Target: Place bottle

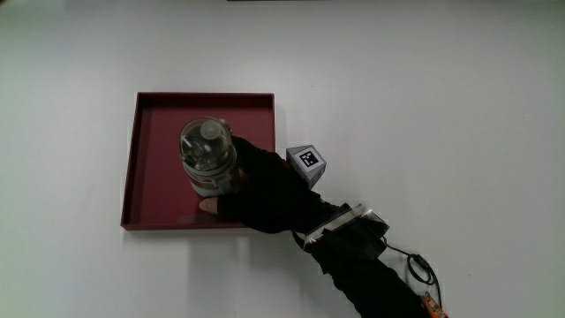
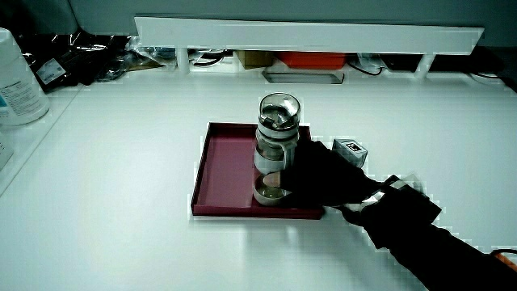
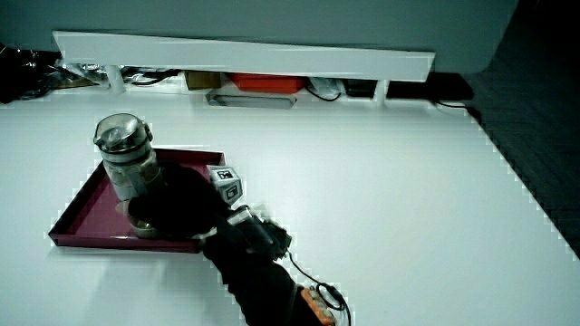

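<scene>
The fingers (image 1: pixel 231 178) are curled round the lower body of the bottle (image 1: pixel 207 155) in the main view, gripping it from the side nearer the person, with a bare fingertip showing at its base. The hand (image 1: pixel 265 190) reaches in over the tray's near edge, close to the near corner on the side of the patterned cube (image 1: pixel 307 162). The bottle stands inside the red tray (image 1: pixel 146 106), toward that near edge, and its long axis runs straight up at the camera, so only the round cap and shoulders show. It looks clear-walled, with a pale band low on the body.

In a side view the bottle (image 2: pixel 277 145) stands upright, its foot seemingly down on the tray (image 2: pixel 222 174) floor or just above it; I cannot tell which. The hand (image 2: pixel 323 178) wraps its lower half from the near side, so release means opening and drawing back toward the person. The glassy cap sits well clear above the hand.

In a side view the bottle (image 3: pixel 127 163) again rises upright from the tray (image 3: pixel 82 213), near the near edge, the hand (image 3: pixel 181 206) closed low on it and the cube (image 3: pixel 226 184) just beside.
</scene>
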### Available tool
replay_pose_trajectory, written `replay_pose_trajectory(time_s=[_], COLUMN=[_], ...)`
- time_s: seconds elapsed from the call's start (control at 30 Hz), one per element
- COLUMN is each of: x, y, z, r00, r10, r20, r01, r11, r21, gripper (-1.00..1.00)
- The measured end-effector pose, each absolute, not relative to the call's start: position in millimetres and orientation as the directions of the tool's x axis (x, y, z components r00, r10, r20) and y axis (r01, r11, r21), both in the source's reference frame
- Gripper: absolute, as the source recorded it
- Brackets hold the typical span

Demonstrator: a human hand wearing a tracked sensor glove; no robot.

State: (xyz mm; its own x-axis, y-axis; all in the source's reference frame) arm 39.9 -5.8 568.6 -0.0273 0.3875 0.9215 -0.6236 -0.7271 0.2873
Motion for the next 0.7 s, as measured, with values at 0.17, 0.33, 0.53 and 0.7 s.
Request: replay_pose_trajectory(time_s=[0.17, 0.33, 0.53, 0.7], x=[39, 52, 75, 99], y=[-6, -12, -24, -32], z=[564, 551, 517, 490], r00=[-0.015, -0.025, 0.006, 0.057], r10=[0.402, 0.417, 0.413, 0.372], r20=[0.915, 0.908, 0.911, 0.926], r01=[-0.656, -0.695, -0.728, -0.731], r11=[-0.695, -0.661, -0.623, -0.617], r21=[0.294, 0.285, 0.287, 0.293], gripper=[-0.42, -0.68, -1.0, -1.0])
